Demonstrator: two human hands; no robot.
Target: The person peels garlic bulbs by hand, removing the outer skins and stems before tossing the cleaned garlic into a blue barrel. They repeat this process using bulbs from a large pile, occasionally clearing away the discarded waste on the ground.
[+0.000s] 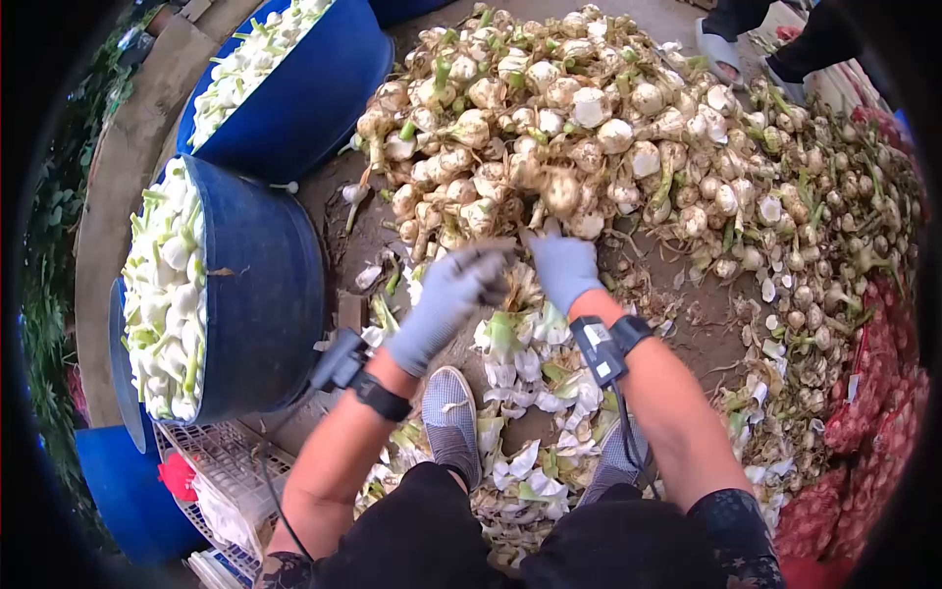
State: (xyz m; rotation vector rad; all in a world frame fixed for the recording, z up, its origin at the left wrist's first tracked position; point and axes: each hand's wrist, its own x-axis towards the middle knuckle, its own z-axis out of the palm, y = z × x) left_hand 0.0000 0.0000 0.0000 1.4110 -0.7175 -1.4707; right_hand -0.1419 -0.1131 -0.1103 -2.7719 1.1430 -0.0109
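Observation:
My left hand (449, 302), in a grey work glove with dark, dirty fingertips, hovers over the ground in front of the pile. Its fingers stretch loosely to the right, slightly smeared, with nothing visible in them. Gloved as well, my right hand (566, 270) reaches to the near edge of the garlic pile (491, 128). Its fingertips are blurred just below a soil-stained garlic bulb (561, 193), also blurred; whether they grip it I cannot make out. Below the hands lie pale peeled garlic skins (525, 368) and green leaf scraps.
Blue tubs (260, 285) of cleaned white garlic stand at the left, above a plastic crate (231, 471). Smaller bulbs (814, 255) spread along the right, beside red mesh sacks (873, 412). Another person's shoe (719, 51) is at the top right. Scraps surround my own shoes (451, 422).

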